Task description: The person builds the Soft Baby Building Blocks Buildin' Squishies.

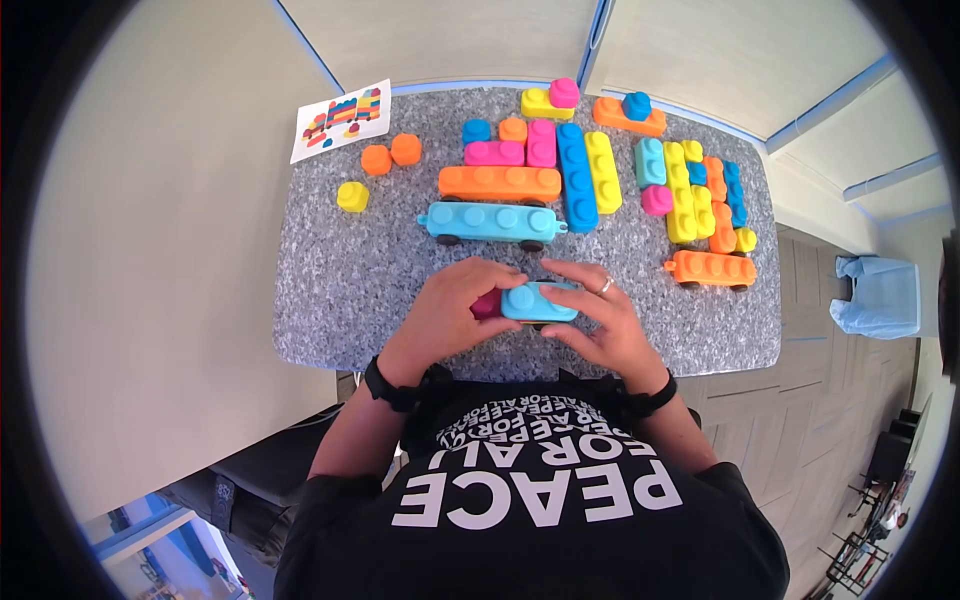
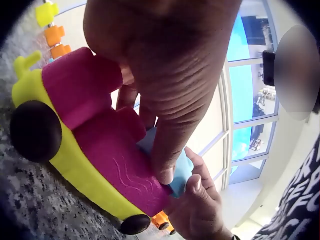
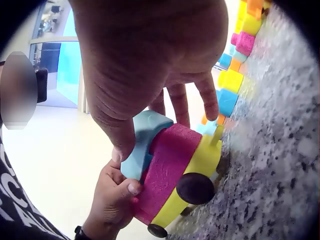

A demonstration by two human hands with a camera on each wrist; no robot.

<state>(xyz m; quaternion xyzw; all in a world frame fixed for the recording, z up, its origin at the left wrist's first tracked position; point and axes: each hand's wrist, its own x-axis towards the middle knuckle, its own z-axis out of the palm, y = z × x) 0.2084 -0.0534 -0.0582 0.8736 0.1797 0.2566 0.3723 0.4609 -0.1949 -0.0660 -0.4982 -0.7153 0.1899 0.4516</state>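
Just in front of the torso, a small car with a yellow wheeled base [image 2: 95,182] and black wheels stands on the grey speckled table. Magenta blocks [image 2: 112,160] sit on the base. A light blue block [image 1: 535,302] lies over part of the magenta, between both hands. My left hand [image 1: 450,305] grips the build from its left, thumb at the seam of magenta and light blue. From the right, my right hand [image 1: 605,320] holds the light blue block between thumb and fingers. Behind the hands stands a longer light blue wheeled base [image 1: 490,222].
Orange, magenta, blue and yellow blocks lie behind that base, including a long blue block [image 1: 577,178]. Right of them are more blocks and an orange wheeled base [image 1: 712,268]. At the far left lie a picture card [image 1: 340,120], orange blocks [image 1: 405,150] and a yellow block [image 1: 352,197].
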